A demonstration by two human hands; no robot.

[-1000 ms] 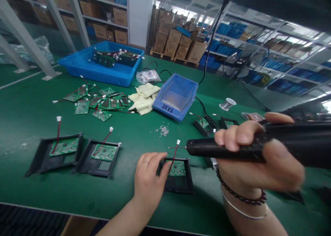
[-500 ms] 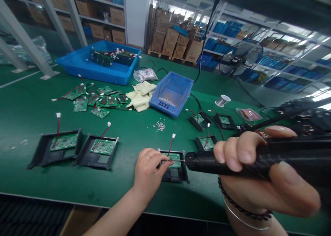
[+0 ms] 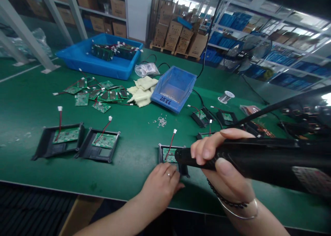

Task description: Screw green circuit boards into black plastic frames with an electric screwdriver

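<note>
My right hand (image 3: 230, 182) is wrapped round a black electric screwdriver (image 3: 253, 156). The tool's nose sits over a circuit board (image 3: 168, 155) that lies in a black plastic housing (image 3: 184, 170); its bit is hidden from view. A red and black wire with a white plug (image 3: 175, 131) rises from that board. At the housing's near edge, my left hand (image 3: 161, 184) has its fingers curled over the rim, holding it against the table; some fingertips are hidden. A small heap of screws (image 3: 162, 121) lies just beyond the housing.
Two more housings with boards (image 3: 103, 143) stand at left, others (image 3: 226, 118) at right. Behind are a blue screw bin (image 3: 165, 106), yellow foam sheets (image 3: 141, 94), loose boards (image 3: 103, 96), a large blue tray (image 3: 98, 70) and a solder spool (image 3: 226, 97).
My left hand has let go of the screwdriver bit area and moved down to the housing's near edge. The screwdriver has shifted left, its nose now over the board.
</note>
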